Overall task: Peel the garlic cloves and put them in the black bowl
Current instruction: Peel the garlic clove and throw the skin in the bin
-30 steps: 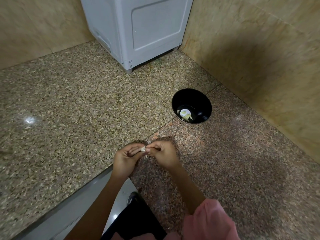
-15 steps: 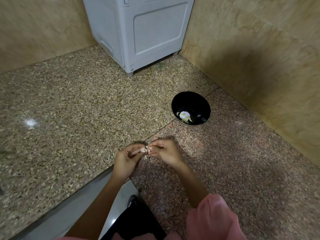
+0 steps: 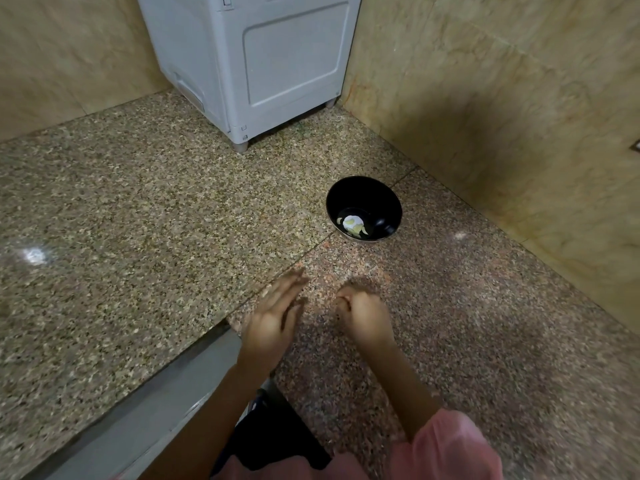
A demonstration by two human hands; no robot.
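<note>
The left hand [image 3: 273, 317] is being held flat, fingers straight, gripping nothing. The right hand [image 3: 363, 315] is being held curled, and whether a clove is being pinched inside cannot be told. Peeled garlic cloves [image 3: 353, 223] are lying in the black bowl [image 3: 367, 194], just beyond the hands. A clove is judged light, firm and slippery once bared, so it is best pinched by its ends.
</note>
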